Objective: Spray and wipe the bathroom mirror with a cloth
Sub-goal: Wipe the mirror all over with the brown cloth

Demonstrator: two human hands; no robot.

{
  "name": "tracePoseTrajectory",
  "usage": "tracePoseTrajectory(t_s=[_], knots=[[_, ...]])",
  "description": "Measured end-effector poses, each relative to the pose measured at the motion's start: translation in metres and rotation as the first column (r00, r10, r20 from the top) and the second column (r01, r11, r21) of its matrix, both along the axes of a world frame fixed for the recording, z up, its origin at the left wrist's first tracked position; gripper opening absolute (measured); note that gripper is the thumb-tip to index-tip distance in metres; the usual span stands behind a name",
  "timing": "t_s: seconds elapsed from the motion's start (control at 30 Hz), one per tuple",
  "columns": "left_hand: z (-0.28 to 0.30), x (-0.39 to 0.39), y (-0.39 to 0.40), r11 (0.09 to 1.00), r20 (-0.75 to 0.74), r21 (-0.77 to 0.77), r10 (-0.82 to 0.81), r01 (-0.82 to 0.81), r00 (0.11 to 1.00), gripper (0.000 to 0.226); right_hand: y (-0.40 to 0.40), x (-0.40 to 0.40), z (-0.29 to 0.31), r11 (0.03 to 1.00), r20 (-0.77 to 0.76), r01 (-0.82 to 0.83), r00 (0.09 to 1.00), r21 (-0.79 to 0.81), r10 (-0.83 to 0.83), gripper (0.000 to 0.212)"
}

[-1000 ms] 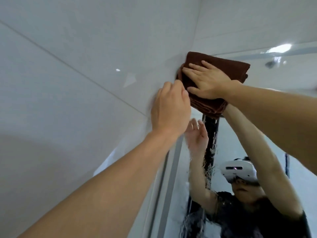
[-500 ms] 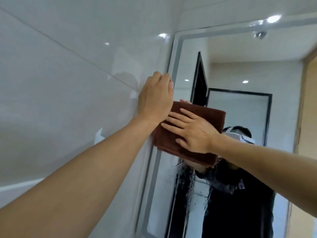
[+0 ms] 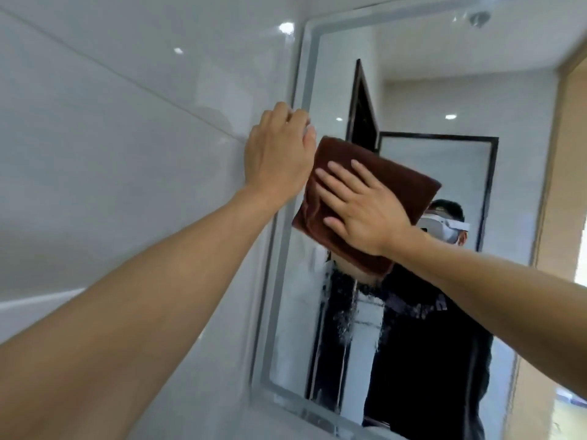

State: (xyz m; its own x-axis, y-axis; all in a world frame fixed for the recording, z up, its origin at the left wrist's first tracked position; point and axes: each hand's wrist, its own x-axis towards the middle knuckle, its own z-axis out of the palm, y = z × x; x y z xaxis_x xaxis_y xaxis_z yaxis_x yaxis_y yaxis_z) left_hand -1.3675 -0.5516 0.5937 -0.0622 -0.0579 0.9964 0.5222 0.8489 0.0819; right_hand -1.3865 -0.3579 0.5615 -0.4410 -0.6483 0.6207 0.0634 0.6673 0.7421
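We see our right hand point(image 3: 362, 211) flat on a folded brown cloth point(image 3: 394, 192), fingers point(image 3: 336, 182) straight and spread, pressing it against the mirror point(image 3: 413, 90). The cloth sits under those fingers and sticks out past them on all sides, its lower corner hanging below the wrist. It lies on the glass close to the mirror's left frame edge point(image 3: 305, 74), about mid-height.

Our left hand point(image 3: 279, 150) is just left of the right fingers, at the mirror's left frame where it meets the wall tile point(image 3: 127, 138). Its fingers are curled over toward the frame; we cannot tell whether they hook the edge or only rest there. The knuckles sit just beside the cloth's upper left corner.

Below the right fingers the glass carries wet streaks and droplets point(image 3: 346, 319) running down. Above and right of them the glass looks clean.

In the reflection: a person in a dark top wearing a white headset point(image 3: 444, 227), a dark door frame point(image 3: 438, 138), ceiling spotlights.

No readable writing, brand or label anywhere; faint print on the reflected dark top is too blurred to read. No containers in view.
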Motion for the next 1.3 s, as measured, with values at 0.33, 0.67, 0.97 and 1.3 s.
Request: tracePoseTrajectory(t_s=[0.33, 0.67, 0.97, 1.3], knots=[[-0.046, -0.007, 0.027, 0.992, 0.092, -0.118, 0.049, -0.038, 0.995, 0.041, 0.029, 0.019, -0.109, 0.999, 0.189, -0.041, 0.981, 0.028, 0.035, 0.071], [0.002, 0.010, 0.006, 0.993, -0.047, -0.055, 0.100, -0.102, 0.994, 0.029, 0.011, 0.010, 0.049, 0.950, -0.179, 0.005, 0.982, -0.311, -0.064, 0.069], [-0.039, -0.003, 0.009, 0.992, 0.002, -0.086, 0.094, -0.093, 0.996, 0.028, -0.047, -0.031, -0.180, 0.992, 0.268, -0.099, 0.956, -0.077, 0.116, 0.072], [-0.056, 0.004, 0.029, 0.985, 0.032, -0.168, 0.054, -0.048, 0.998, 0.025, 0.046, 0.034, -0.109, 0.994, 0.098, -0.027, 0.994, -0.103, 0.037, 0.070]])
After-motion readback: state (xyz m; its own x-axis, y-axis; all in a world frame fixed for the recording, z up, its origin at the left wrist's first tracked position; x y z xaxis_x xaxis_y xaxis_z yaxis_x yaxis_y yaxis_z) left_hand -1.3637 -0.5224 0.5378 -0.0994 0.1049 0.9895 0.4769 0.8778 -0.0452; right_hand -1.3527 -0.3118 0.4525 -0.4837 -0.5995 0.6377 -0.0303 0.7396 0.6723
